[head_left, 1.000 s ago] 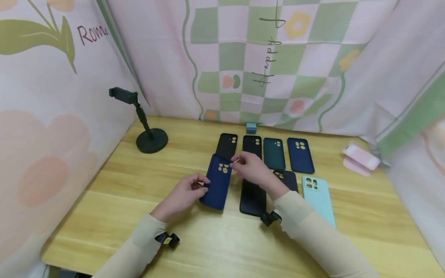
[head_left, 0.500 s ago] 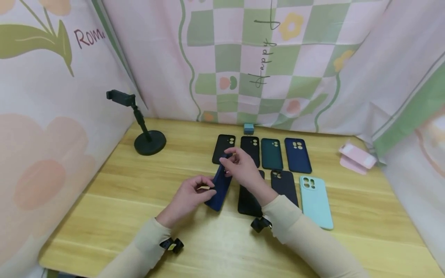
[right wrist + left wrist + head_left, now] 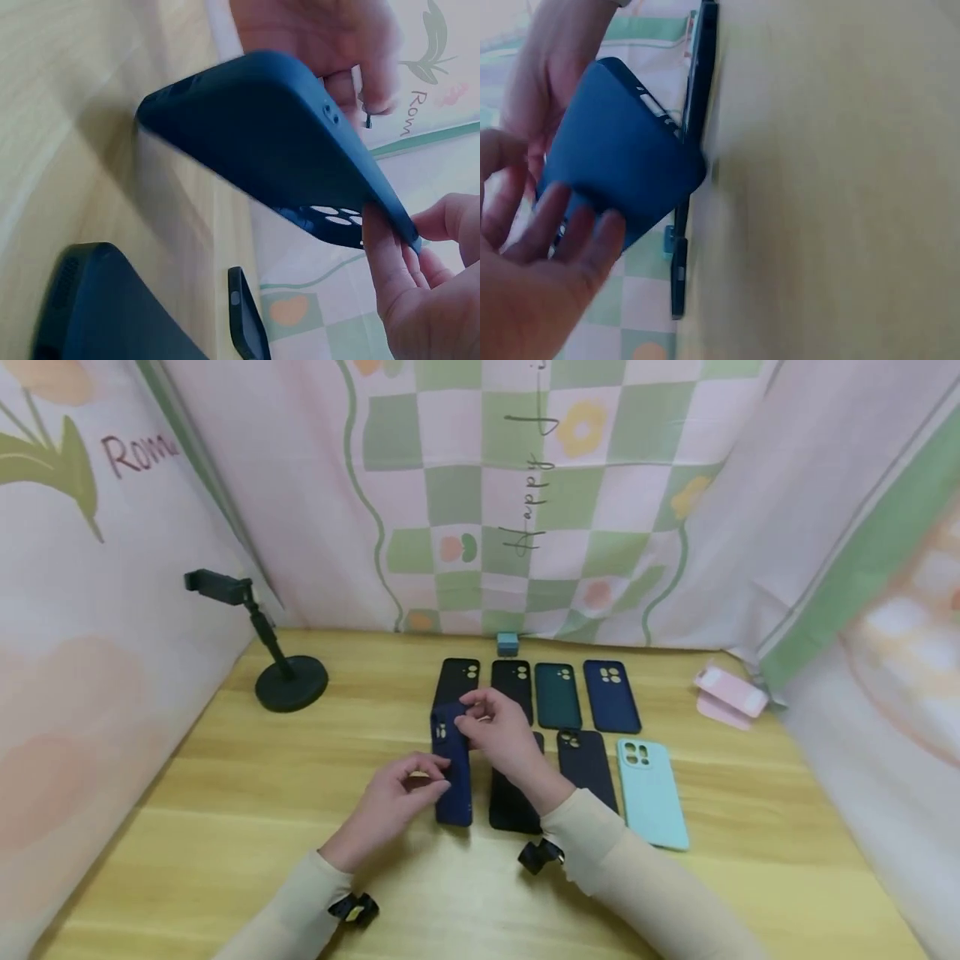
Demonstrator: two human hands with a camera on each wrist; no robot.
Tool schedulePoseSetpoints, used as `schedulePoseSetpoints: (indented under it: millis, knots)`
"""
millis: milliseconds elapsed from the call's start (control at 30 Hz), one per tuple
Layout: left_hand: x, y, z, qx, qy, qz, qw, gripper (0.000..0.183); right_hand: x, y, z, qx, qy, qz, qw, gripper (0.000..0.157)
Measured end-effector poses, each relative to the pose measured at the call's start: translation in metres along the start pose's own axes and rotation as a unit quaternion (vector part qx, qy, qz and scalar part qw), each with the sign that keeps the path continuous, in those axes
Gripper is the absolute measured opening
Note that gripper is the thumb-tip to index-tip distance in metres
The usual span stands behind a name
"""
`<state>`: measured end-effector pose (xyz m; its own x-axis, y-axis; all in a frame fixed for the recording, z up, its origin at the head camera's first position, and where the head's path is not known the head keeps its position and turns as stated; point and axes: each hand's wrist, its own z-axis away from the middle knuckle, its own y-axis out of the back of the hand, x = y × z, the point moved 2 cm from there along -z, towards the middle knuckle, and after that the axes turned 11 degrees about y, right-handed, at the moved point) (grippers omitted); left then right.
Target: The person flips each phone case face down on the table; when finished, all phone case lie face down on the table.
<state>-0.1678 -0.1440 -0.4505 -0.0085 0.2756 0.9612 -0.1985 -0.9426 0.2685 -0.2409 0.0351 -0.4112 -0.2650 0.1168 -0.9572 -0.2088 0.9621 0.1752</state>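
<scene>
Head view: the right hand pinches the blue phone case by one corner, well inside the left edge of the surface. Left wrist: the left hand is loose-fingered beside it. Right wrist: gentle tilting should clear the dark case.

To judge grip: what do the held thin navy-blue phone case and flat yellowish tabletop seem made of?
Navy-blue phone case: probably matte silicone or flexible plastic; its smooth surface shows only dull highlights. Yellowish tabletop: wood or wood-look laminate, satin; streaked grain and soft glare show.
</scene>
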Motion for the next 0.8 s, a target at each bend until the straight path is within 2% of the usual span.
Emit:
schedulePoseSetpoints:
  millis: [100,167,233,300,467,800]
  knots:
    - [-0.009,0.007,-0.003,0.062,0.038,0.007,0.9974,0.008,0.001,-0.002,0.001,0.005,-0.002,-0.027,1.000,0.028]
    - [-0.014,0.010,-0.006,0.083,0.066,0.018,0.9942,0.012,0.002,-0.001,0.002,0.012,-0.003,-0.043,0.999,0.029]
    - [-0.017,0.011,-0.008,0.081,0.089,0.024,0.9925,0.016,0.002,0.002,0.003,0.023,-0.003,-0.054,0.998,0.029]
    - [-0.017,0.008,-0.011,0.061,0.104,0.033,0.9922,0.018,0.004,0.007,0.005,0.033,-0.002,-0.050,0.998,0.029]
    - [-0.016,0.011,-0.009,0.030,0.121,0.066,0.9900,0.019,0.011,0.009,0.005,0.019,-0.013,-0.011,1.000,0.028]
    - [-0.023,0.012,-0.015,0.040,0.135,0.053,0.9886,0.014,0.025,0.014,0.004,-0.023,-0.053,0.041,0.997,0.031]
